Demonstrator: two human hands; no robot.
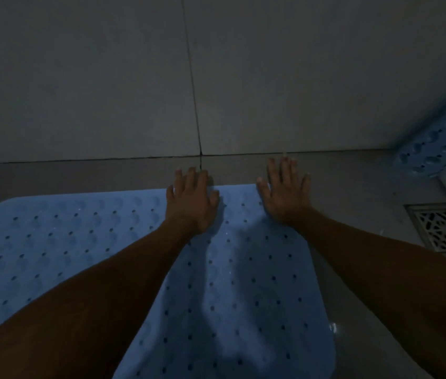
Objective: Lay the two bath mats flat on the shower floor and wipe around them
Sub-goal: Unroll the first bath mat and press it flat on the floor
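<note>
Two blue bath mats — one [52,242] flat under both flat-pressed hands, left hand [191,201], right hand [284,192] — second mat [440,143] against the wall.

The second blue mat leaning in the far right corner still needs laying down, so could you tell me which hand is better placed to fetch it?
Probably the right hand: it is nearer the second mat than the left hand.
</note>
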